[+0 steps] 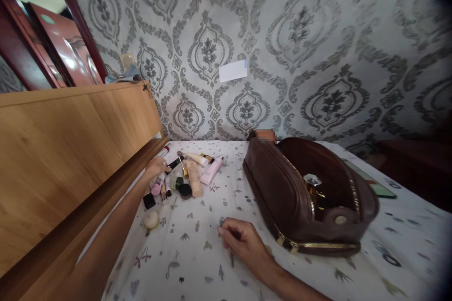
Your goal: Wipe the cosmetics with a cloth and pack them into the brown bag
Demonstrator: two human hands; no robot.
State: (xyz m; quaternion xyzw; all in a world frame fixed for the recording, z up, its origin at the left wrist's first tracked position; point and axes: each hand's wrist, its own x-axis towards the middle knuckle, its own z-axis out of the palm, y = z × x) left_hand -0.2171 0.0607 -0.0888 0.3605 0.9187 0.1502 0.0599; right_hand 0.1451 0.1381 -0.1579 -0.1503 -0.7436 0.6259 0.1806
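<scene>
My left hand (157, 167) is at the far left of a pile of cosmetics, its fingers bent down beside a black tube (174, 164). Whatever lies under its fingertips is hidden. Around it are a beige tube (194, 178), a pink tube (212, 170), a round black-lidded jar (185, 191), a green jar (176, 183) and a black box (149, 200). My right hand (243, 241) rests on the patterned sheet with curled fingers, thumb and forefinger together, and nothing visible in them. To its right stands a brown toiletry bag (282, 188), unzipped.
Inside the bag is a bottle with a clear faceted cap (312, 179). A cream-coloured round item (151, 219) lies in front of the pile. A wooden board (81, 136) borders the left side; a papered wall (247, 47) closes off the back. A flat green-edged item (381, 190) lies behind the bag.
</scene>
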